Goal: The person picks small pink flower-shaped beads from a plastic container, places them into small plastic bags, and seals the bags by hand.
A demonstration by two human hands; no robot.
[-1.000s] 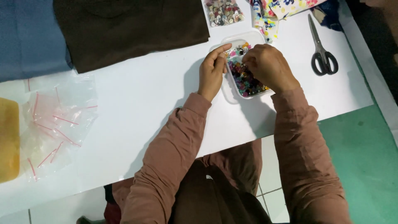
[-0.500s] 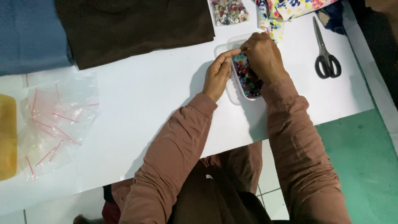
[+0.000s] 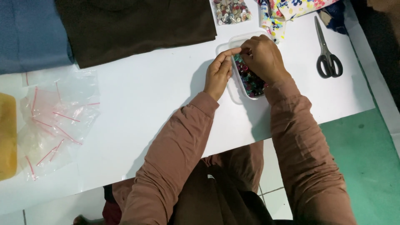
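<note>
A clear plastic box (image 3: 236, 42) full of mixed coloured buttons (image 3: 251, 82) sits on the white table (image 3: 146, 104). My left hand (image 3: 218, 74) rests against the box's left wall, fingers together, its fingertip reaching over the rim. My right hand (image 3: 263, 58) is curled over the box with the fingertips down among the buttons; what they pinch is hidden. The two hands' fingertips nearly meet above the buttons.
Black-handled scissors (image 3: 327, 56) lie right of the box. A second pile of buttons (image 3: 231, 10) and floral cloth (image 3: 287, 10) sit behind it. Brown cloth (image 3: 133, 23) and blue cloth (image 3: 29, 33) lie at the back left, small zip bags (image 3: 54, 121) and a yellow object (image 3: 7, 135) at left.
The box and both hands sit a little lower in view as the camera shifted. My right hand's fingers have moved up toward the box's far end, closer to my left fingertip.
</note>
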